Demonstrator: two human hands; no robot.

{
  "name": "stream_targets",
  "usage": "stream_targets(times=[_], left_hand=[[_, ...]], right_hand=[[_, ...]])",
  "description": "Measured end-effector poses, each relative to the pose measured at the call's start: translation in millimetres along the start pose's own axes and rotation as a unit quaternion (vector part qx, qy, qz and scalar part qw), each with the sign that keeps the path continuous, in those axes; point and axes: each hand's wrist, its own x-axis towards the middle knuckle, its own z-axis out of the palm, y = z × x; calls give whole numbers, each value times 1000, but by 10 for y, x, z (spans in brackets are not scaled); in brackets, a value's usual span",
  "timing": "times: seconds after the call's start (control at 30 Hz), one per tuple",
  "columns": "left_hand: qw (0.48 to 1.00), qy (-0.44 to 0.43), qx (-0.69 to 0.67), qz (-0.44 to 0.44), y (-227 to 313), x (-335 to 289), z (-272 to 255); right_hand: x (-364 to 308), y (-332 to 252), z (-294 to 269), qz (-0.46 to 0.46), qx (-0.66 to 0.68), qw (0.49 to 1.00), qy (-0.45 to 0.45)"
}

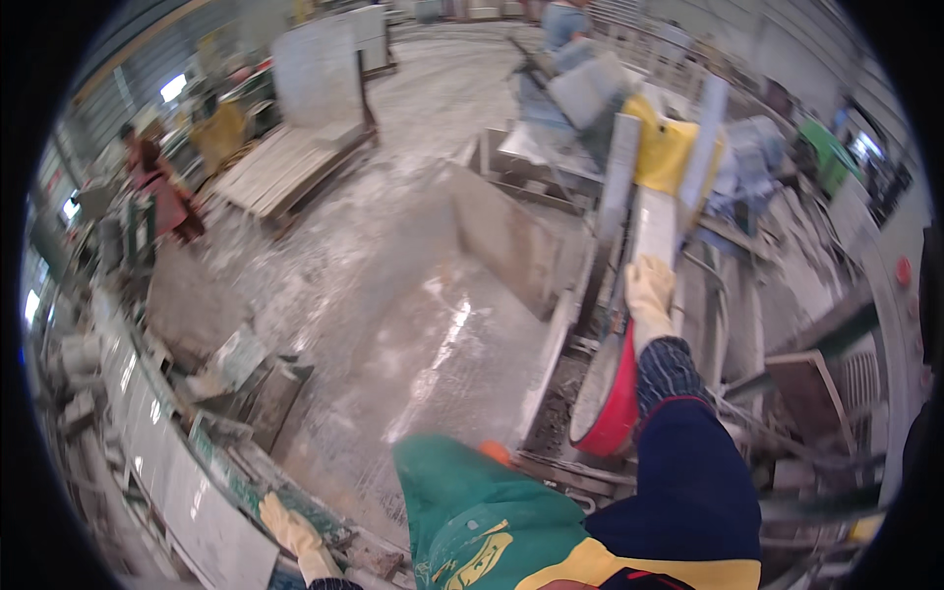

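My gloved right hand is stretched forward, its fingers closed over the near end of a narrow white slab. That slab lies along a machine and runs toward a yellow cover. A belt with a red edge curves round close below my wrist. Low on the left, my gloved left hand has its fingers stretched out and seems to hold nothing. It is beside a long pale slab and a green-edged frame; whether it touches them I cannot tell. Both gloves are cream coloured.
A wooden pallet and a large upright slab stand at the far left. A brown panel leans beside the machine. Loose stone pieces are piled at the left. Another person is at the back; a wet grey floor lies between.
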Motion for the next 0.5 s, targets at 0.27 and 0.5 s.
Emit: stream_targets(times=[0.27, 0.5], left_hand=[[999, 27, 0, 45, -88, -25, 49], [1000, 4, -1, 15, -8, 3, -29]], right_hand=[[-147, -12, 133, 60, -10, 995, -75], [-261, 35, 183, 71, 11, 993, -94]])
